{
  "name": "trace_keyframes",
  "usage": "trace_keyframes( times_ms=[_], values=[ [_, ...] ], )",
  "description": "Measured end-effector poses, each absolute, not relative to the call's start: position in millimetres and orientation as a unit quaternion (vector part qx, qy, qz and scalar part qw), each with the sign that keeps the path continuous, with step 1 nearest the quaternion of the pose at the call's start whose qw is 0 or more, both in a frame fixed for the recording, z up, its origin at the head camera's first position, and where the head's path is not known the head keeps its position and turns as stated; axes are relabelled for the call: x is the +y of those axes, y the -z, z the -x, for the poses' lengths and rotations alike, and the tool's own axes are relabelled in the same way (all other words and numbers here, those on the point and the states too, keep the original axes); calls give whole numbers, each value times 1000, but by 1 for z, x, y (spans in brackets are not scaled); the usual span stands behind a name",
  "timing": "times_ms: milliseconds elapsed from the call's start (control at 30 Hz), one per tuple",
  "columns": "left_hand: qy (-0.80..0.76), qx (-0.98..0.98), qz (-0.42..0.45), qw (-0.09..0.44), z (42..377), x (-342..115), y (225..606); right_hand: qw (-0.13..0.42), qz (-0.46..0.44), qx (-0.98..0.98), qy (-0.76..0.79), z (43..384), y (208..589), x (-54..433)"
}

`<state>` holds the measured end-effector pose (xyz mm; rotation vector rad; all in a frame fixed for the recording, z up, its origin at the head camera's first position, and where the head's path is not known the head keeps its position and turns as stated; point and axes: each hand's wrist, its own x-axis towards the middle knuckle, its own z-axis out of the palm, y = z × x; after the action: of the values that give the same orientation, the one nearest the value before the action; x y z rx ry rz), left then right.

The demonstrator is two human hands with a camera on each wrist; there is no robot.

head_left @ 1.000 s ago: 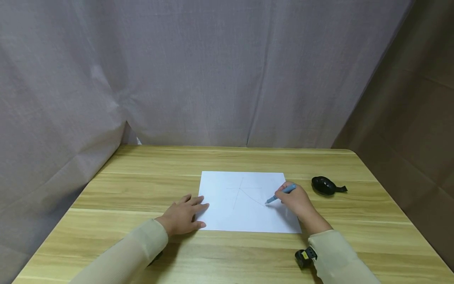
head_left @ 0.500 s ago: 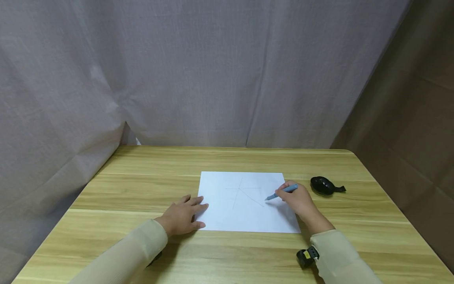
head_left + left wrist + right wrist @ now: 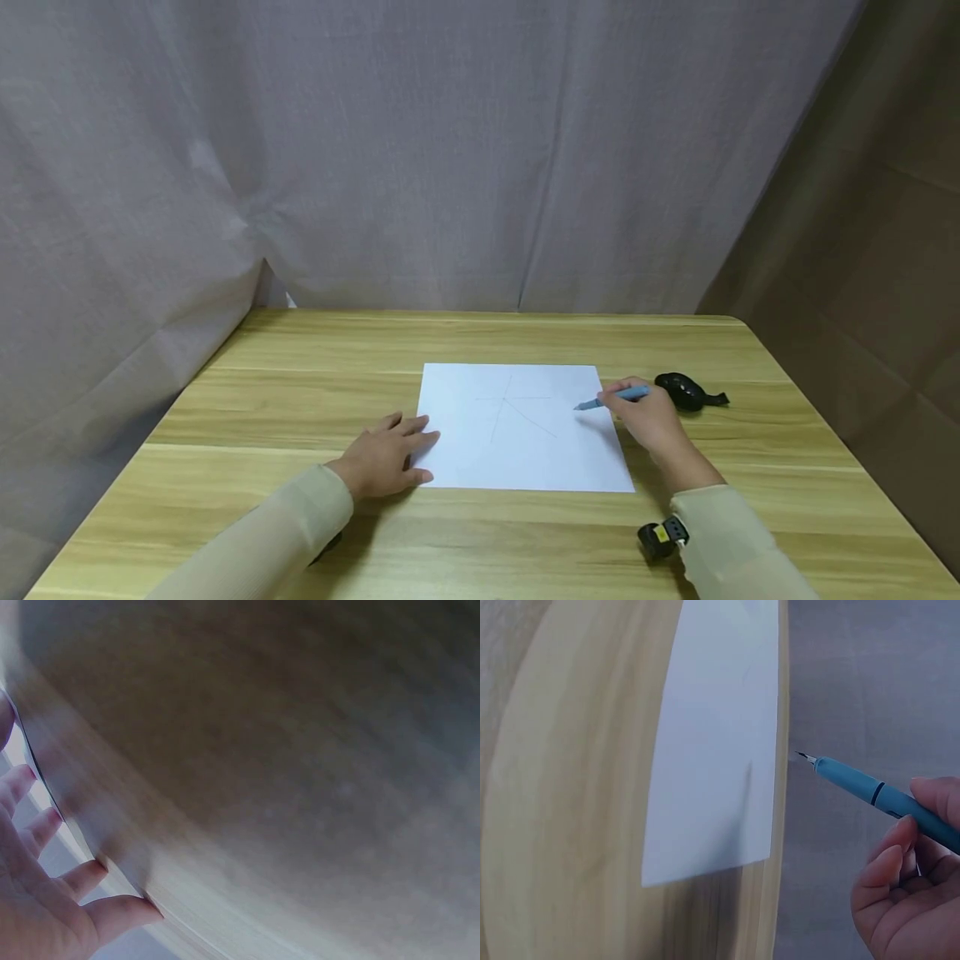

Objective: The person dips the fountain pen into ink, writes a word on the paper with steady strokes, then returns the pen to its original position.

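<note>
A white sheet of paper (image 3: 517, 467) lies on the table with thin drawn lines: a horizontal one, a slanted one crossing it, and a diagonal running from the crossing to the lower right. My left hand (image 3: 386, 457) rests with spread fingers on the sheet's left edge. In my right hand (image 3: 651, 417) I hold a blue fountain pen (image 3: 851, 780), pinched between thumb and fingers. Its metal nib (image 3: 804, 757) shows bare in the right wrist view and is raised off the paper, over the sheet's right part.
A glossy black oval object (image 3: 681, 390) with a narrow tail lies just beyond my right hand. The wood-grain table (image 3: 480, 542) is bordered by a grey cloth (image 3: 420, 167) at the back and left, and a brown one on the right.
The pen tip was at the diagonal's lower end; it has lifted and moved up and right with my right hand. My left hand has stayed on the paper's edge.
</note>
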<state>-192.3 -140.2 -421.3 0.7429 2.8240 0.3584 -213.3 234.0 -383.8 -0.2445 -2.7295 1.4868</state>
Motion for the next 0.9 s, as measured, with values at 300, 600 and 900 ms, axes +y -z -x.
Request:
trace_keyframes(
  times_ms=[300, 600, 900],
  values=[
    [-120, 956, -245, 104, 193, -141, 422, 5, 91, -863, -498, 216, 386, 245],
    [-121, 956, -245, 104, 192, -141, 423, -9, 106, -848, -519, 215, 385, 252],
    [-121, 956, -248, 103, 192, -143, 423, 8, 121, -823, -556, 213, 380, 261]
  ],
)
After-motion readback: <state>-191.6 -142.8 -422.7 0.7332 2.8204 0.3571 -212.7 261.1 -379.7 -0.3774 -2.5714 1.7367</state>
